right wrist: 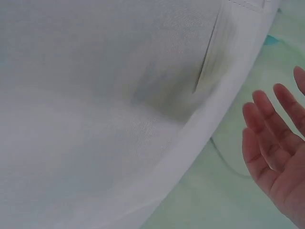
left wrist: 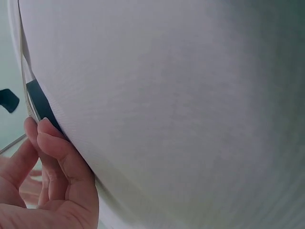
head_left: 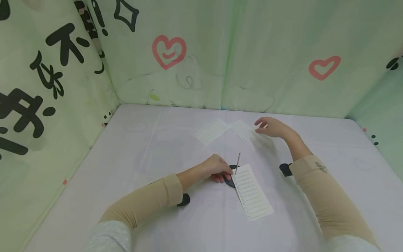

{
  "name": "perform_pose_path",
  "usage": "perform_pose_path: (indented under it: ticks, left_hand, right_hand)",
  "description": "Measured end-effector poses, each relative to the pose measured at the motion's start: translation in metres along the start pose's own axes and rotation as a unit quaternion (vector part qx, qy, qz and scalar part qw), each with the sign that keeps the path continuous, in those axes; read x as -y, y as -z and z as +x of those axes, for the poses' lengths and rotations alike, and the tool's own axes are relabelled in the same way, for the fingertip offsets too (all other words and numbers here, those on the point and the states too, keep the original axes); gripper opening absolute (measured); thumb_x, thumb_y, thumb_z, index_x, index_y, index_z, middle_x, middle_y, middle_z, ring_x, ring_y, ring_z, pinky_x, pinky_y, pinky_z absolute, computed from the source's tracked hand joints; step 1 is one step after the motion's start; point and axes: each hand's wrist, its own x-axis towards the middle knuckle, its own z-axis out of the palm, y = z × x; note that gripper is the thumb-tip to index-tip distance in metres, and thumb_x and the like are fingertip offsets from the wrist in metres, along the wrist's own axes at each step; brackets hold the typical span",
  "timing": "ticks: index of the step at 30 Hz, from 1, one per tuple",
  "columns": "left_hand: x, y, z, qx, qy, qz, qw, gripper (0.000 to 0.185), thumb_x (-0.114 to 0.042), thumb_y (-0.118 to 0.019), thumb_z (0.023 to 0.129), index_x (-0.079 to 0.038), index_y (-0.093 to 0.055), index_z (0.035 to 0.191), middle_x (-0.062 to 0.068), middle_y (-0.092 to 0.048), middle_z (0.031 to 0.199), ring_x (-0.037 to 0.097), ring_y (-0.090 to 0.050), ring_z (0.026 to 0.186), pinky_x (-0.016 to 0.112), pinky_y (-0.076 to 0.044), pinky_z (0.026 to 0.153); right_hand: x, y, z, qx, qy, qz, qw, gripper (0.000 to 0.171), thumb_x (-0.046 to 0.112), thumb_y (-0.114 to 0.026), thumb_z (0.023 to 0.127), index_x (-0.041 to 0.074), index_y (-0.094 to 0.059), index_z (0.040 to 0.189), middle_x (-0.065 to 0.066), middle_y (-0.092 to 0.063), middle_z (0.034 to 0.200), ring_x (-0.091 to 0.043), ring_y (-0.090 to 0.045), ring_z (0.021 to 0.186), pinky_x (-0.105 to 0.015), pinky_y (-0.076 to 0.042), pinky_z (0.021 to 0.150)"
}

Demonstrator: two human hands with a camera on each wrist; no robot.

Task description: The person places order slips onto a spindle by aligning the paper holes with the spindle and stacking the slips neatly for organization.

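A lined paper sheet (head_left: 254, 196) slants over the black round base (head_left: 228, 182) of a paper spike. Its thin metal rod (head_left: 238, 161) rises at the sheet's upper left corner. My left hand (head_left: 215, 168) pinches that corner between thumb and fingers. In the left wrist view, the sheet (left wrist: 23, 62) shows edge-on above the fingertips, beside the dark base (left wrist: 44, 102). Toward the back, my right hand (head_left: 272, 127) hovers over another lined sheet (head_left: 241, 130), its fingers loosely bent and holding nothing. The right wrist view shows its palm and spread fingers (right wrist: 271, 119).
One more lined sheet (head_left: 211, 132) lies left of the one under my right hand. A white cloth covers the table (head_left: 170, 140). Pale green curtains (head_left: 201, 70) with printed hearts and black characters hang behind it and at both sides.
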Motion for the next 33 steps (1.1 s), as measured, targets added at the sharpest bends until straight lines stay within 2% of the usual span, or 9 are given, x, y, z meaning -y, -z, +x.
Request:
perform_pose_path:
  ticks: [5, 12, 16, 24, 29, 33]
  left_hand:
    - [0.000, 0.000, -0.001, 0.001, 0.000, -0.003, 1.0000, 0.008, -0.011, -0.066, 0.080, -0.004, -0.069, 0.077, 0.001, -0.061, 0.058, 0.009, -0.047, 0.040, 0.016, -0.036, 0.037]
    - [0.001, -0.001, 0.001, 0.003, 0.002, -0.007, 1.0000, 0.008, -0.011, -0.066, 0.080, -0.004, -0.069, 0.078, 0.001, -0.061, 0.058, 0.009, -0.047, 0.040, 0.016, -0.036, 0.036]
    - [0.001, 0.000, 0.002, 0.001, 0.002, -0.004, 1.0000, 0.007, -0.011, -0.066, 0.080, -0.004, -0.069, 0.078, 0.001, -0.061, 0.058, 0.009, -0.047, 0.039, 0.016, -0.036, 0.036]
    - [0.002, 0.001, 0.002, 0.007, -0.001, -0.005, 1.0000, 0.008, -0.011, -0.066, 0.080, -0.004, -0.069, 0.079, 0.001, -0.061, 0.058, 0.009, -0.047, 0.039, 0.016, -0.037, 0.037]
    - [0.002, 0.001, 0.001, 0.007, -0.001, -0.008, 0.9999, 0.008, -0.011, -0.066, 0.080, -0.003, -0.069, 0.080, 0.001, -0.061, 0.058, 0.009, -0.047, 0.039, 0.016, -0.037, 0.037]
    - [0.002, 0.001, 0.001, 0.005, 0.001, -0.007, 1.0000, 0.008, -0.011, -0.066, 0.080, -0.004, -0.069, 0.079, 0.001, -0.062, 0.058, 0.008, -0.047, 0.039, 0.016, -0.037, 0.037]
  right_hand:
    - [0.006, -0.007, 0.035, 0.011, 0.000, -0.067, 0.998, 0.045, 0.015, -0.053, 0.092, 0.000, -0.038, 0.131, -0.030, -0.038, 0.128, -0.044, -0.038, 0.118, -0.058, -0.031, 0.096]
    - [0.011, -0.014, 0.062, 0.037, -0.067, -0.125, 0.989, 0.051, 0.021, -0.053, 0.093, 0.015, -0.032, 0.138, -0.023, -0.020, 0.144, -0.049, -0.026, 0.126, -0.068, -0.024, 0.094]
    - [0.010, -0.017, 0.070, 0.042, -0.078, -0.136, 0.987, 0.051, 0.023, -0.051, 0.094, 0.018, -0.030, 0.140, -0.018, -0.019, 0.146, -0.051, -0.025, 0.125, -0.069, -0.024, 0.093]
    - [0.005, -0.024, 0.079, 0.026, -0.073, -0.136, 0.988, 0.048, 0.024, -0.051, 0.094, 0.014, -0.033, 0.137, -0.019, -0.021, 0.145, -0.047, -0.020, 0.129, -0.067, -0.017, 0.098]
    - [0.005, -0.025, 0.081, 0.012, -0.055, -0.164, 0.985, 0.048, 0.025, -0.057, 0.091, 0.011, -0.039, 0.133, -0.021, -0.029, 0.140, -0.043, -0.025, 0.128, -0.064, -0.014, 0.101]
    - [0.004, -0.027, 0.084, 0.004, -0.057, -0.174, 0.983, 0.046, 0.022, -0.058, 0.090, 0.010, -0.041, 0.131, -0.020, -0.033, 0.137, -0.041, -0.030, 0.126, -0.062, -0.016, 0.102]
